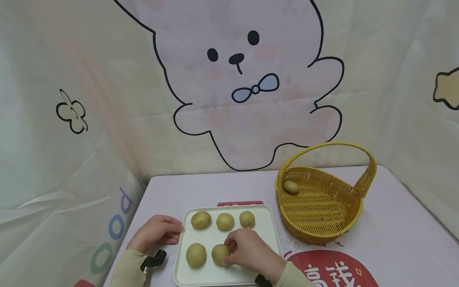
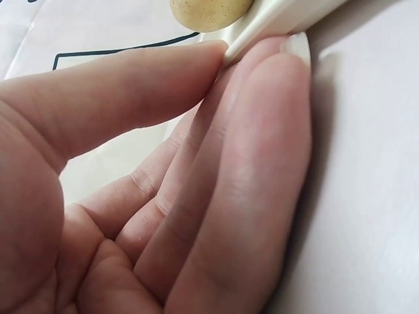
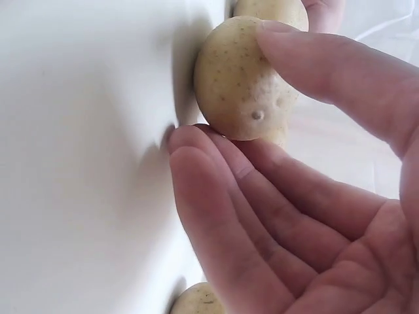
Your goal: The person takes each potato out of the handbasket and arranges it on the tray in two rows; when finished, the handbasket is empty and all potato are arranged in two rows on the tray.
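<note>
My right hand (image 1: pixel 247 249) pinches a round potato (image 1: pixel 220 255) between thumb and fingertips, in the near row on a white tray (image 1: pixel 229 278). In the right wrist view that potato (image 3: pixel 239 78) shows its pitted end, thumb on one side, fingers on the other. At the tray's left rim (image 2: pixel 262 36), my left hand (image 1: pixel 157 231) pinches the edge between thumb and fingers. Another potato (image 1: pixel 196 255) lies left of the held one. Along the far row sit three potatoes: left (image 1: pixel 201 219), middle (image 1: pixel 225 221) and right (image 1: pixel 247 219).
A yellow wicker basket (image 1: pixel 319 235) with a tall handle stands right of the tray, holding one small potato (image 1: pixel 291 186) at its back left. A light cloth with red prints covers the table (image 1: pixel 394 223). Printed curtains hang behind and at the sides.
</note>
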Tool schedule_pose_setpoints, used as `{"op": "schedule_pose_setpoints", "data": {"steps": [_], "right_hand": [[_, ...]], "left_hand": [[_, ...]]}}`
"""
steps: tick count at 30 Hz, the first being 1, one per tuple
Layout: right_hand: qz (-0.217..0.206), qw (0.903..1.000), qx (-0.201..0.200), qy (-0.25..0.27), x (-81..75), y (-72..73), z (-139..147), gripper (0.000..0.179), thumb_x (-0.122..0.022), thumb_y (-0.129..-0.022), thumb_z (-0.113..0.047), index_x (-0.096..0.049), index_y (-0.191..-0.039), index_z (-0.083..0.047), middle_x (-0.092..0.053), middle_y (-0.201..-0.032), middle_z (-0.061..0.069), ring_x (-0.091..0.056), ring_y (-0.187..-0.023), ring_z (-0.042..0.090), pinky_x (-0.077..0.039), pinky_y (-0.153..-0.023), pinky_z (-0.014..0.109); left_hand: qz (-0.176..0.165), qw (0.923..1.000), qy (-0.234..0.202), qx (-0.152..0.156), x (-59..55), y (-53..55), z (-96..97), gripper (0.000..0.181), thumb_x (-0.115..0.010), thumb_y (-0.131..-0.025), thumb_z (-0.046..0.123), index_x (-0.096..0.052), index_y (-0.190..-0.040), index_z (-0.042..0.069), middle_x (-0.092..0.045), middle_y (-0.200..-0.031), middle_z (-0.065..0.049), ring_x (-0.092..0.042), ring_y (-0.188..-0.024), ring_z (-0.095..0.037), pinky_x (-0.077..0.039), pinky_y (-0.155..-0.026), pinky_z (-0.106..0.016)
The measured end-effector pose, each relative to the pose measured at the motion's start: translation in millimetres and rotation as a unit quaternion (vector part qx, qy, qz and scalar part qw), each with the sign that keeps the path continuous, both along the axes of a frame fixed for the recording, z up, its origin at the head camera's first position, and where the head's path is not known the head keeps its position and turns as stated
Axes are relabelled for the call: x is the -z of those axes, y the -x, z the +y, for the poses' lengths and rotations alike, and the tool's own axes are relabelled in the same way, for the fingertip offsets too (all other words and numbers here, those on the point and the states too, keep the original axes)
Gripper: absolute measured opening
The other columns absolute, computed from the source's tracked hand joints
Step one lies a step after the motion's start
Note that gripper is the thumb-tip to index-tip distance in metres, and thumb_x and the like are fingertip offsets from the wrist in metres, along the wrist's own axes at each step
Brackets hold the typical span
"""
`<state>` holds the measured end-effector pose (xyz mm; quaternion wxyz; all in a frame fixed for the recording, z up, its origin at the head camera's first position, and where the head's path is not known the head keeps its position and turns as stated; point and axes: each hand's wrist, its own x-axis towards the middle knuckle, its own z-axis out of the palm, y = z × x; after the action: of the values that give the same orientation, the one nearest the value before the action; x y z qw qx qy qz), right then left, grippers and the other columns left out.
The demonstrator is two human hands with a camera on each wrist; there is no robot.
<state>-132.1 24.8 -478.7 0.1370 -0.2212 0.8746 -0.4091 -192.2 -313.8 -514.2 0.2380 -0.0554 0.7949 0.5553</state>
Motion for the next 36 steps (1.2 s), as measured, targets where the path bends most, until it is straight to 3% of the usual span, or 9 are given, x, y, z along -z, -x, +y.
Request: {"op": "schedule_pose_setpoints", "data": {"steps": [21, 26, 32, 36], "right_hand": [[0.005, 1.0, -0.002, 0.001, 0.9, -0.7, 2, 0.028, -0.1, -0.071, -0.018, -0.079, -0.09, -0.011, -0.072, -0.074, -0.012, -0.059, -0.068, -0.006, -0.051, -0.066, 0.018], [0.008, 0.9999, 0.002, -0.008, -2.2, 0.5, 6, 0.038, -0.1, -0.07, -0.022, -0.081, -0.099, -0.006, -0.074, -0.079, -0.009, -0.06, -0.072, -0.004, -0.052, -0.07, 0.019], [0.001, 1.0, 0.001, 0.008, -26.5, 4.2, 39, 0.042, -0.097, -0.077, -0.027, -0.08, -0.11, -0.008, -0.078, -0.097, -0.002, -0.07, -0.087, 0.01, -0.058, -0.078, 0.025], [0.03, 0.9994, -0.007, 0.014, -48.5, 11.5, 81, 0.036, -0.093, -0.084, -0.029, -0.08, -0.114, -0.014, -0.078, -0.107, -0.005, -0.072, -0.094, 0.01, -0.063, -0.083, 0.027]], "left_hand": [[0.003, 1.0, -0.003, 0.008, 2.3, 1.5, -1.6, 0.034, -0.08, -0.096, 0.021, -0.075, -0.117, -0.006, -0.08, -0.088, -0.006, -0.077, -0.076, -0.013, -0.068, -0.074, -0.031], [-0.001, 1.0, -0.006, 0.004, 0.7, 2.1, 0.4, 0.032, -0.08, -0.096, 0.018, -0.075, -0.116, -0.007, -0.08, -0.089, -0.006, -0.077, -0.076, -0.014, -0.068, -0.075, -0.031], [-0.001, 0.9998, -0.015, 0.011, 2.7, 0.7, -0.2, 0.033, -0.079, -0.096, 0.019, -0.074, -0.117, -0.006, -0.081, -0.091, -0.006, -0.078, -0.079, -0.014, -0.069, -0.076, -0.032], [0.004, 0.9999, -0.014, 0.008, 4.3, 1.7, -2.2, 0.033, -0.079, -0.096, 0.019, -0.074, -0.117, -0.006, -0.08, -0.09, -0.006, -0.078, -0.078, -0.014, -0.068, -0.076, -0.031]]}}
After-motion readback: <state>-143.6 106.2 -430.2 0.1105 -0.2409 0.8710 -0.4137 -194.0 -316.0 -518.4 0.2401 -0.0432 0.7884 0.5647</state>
